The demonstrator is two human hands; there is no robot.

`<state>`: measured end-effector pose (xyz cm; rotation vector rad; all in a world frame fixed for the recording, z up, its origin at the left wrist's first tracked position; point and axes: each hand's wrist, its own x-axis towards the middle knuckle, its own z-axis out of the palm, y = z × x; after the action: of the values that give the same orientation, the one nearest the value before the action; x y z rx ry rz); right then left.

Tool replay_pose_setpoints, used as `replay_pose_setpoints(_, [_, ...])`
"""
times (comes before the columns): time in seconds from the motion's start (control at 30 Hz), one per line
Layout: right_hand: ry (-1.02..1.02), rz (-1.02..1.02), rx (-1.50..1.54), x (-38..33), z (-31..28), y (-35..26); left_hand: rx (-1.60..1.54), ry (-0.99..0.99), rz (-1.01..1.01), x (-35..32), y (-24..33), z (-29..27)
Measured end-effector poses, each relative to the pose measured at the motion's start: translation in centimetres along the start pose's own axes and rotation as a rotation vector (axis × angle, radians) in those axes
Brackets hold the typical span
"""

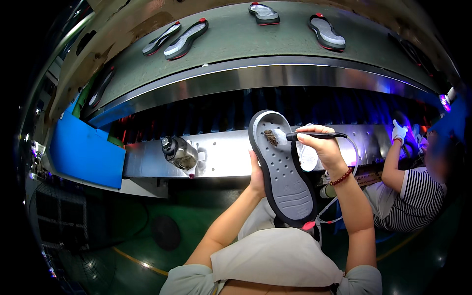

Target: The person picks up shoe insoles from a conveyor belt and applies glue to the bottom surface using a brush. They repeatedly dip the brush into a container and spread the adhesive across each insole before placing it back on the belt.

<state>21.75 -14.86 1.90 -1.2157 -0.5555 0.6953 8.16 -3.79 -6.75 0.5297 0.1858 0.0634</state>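
A grey shoe sole (282, 164) with a black rim and rows of small holes stands tilted in front of me, a red tab at its near end. My left hand (256, 173) is closed on its left edge. My right hand (322, 147) grips a glue brush (327, 134) by its slim black handle, from which a clear tube runs down. The brush's dark bristles (270, 137) touch the far part of the sole, beside a whitish wet-looking patch. Behind my right hand, a white round thing (308, 160) is partly hidden.
A bottle (182, 153) with a black cap stands on the metal ledge (226, 152). Beyond, a green conveyor belt (236, 42) carries several soles (188, 39). A blue panel (86, 150) is at left. At right, a co-worker's gloved hand (398, 131) is near violet light.
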Motion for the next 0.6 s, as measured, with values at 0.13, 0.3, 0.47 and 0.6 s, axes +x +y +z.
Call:
replay_pose_setpoints(0.13, [-0.031, -0.048, -0.254, 0.5, -0.2, -0.8, 0.011, 0.070, 0.011, 0.9, -0.5, 0.9])
replay_pose_setpoints(0.3, [-0.057, -0.617, -0.791, -0.6, 1.0, 0.6, 0.080, 0.212, 0.078, 2.6, 0.1, 3.0])
replay_pose_setpoints(0.47, [-0.264, -0.448, -0.841, -5.3, -0.3, 0.3, -0.060, 0.179, 0.245, 3.7, 2.4, 0.9])
replay_pose_setpoints(0.6, [-0.448, -0.115, -0.622, -4.9, -2.6, -3.0, 0.004, 0.119, 0.199, 3.1, 3.1, 1.3])
